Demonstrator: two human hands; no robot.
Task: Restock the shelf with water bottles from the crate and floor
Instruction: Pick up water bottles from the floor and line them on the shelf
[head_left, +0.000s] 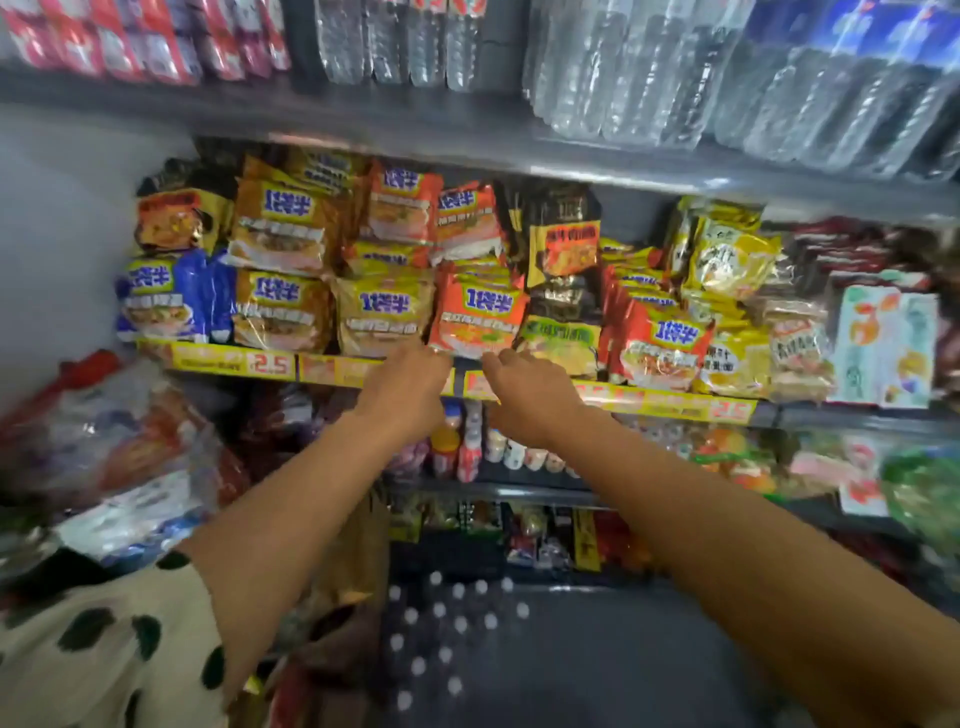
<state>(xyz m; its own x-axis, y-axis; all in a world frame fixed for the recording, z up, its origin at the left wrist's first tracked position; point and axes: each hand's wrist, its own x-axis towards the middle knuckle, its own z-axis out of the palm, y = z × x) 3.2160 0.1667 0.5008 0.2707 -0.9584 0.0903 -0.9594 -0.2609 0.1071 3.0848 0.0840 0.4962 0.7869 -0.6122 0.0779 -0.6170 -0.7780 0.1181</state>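
Many water bottles (447, 639) on floor: heavy, smooth, grip mid-body; left hand (410, 389) and right hand (530, 395) hold none, fingers at orange noodle packet (478, 322), grip unclear.

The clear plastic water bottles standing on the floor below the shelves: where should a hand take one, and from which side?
Take an edge clear plastic water bottle by its white-capped neck from straight above. The bottles stand upright and packed together, so only the tops are free. Both the left hand and right hand are now up at the noodle shelf.
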